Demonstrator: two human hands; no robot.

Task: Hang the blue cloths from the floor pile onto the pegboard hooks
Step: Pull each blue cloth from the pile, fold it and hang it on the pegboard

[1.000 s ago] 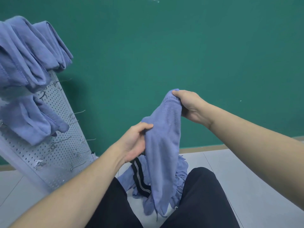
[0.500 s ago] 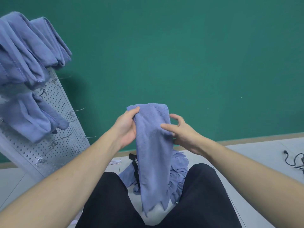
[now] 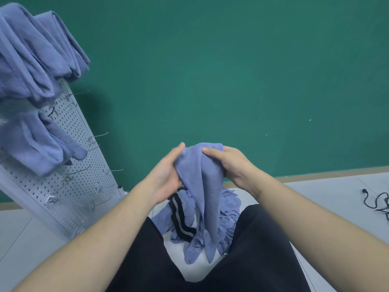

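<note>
Head view puts the blue cloth you are handling at the middle of the frame, raised above your lap. Your left hand grips its upper left edge, thumb on top and fingers curled under the fabric. Your right hand pinches the top right corner, thumb laid across the folded edge. Between your hands the cloth is bunched at the top, and it hangs down in a narrowing fold, its lower tip dangling in front of the floor pile.

That pile of blue cloths lies on the pale floor between your knees, which are in black trousers. A black strap with light stripes runs through the pile's left side.

To your left the pegboard leans back against the green wall. Its upper part carries hung cloths draped in folds, with a second bunch just below. Bare wire hooks stick out of the lower right part of the board.

At the far right a black cable lies on the floor.
</note>
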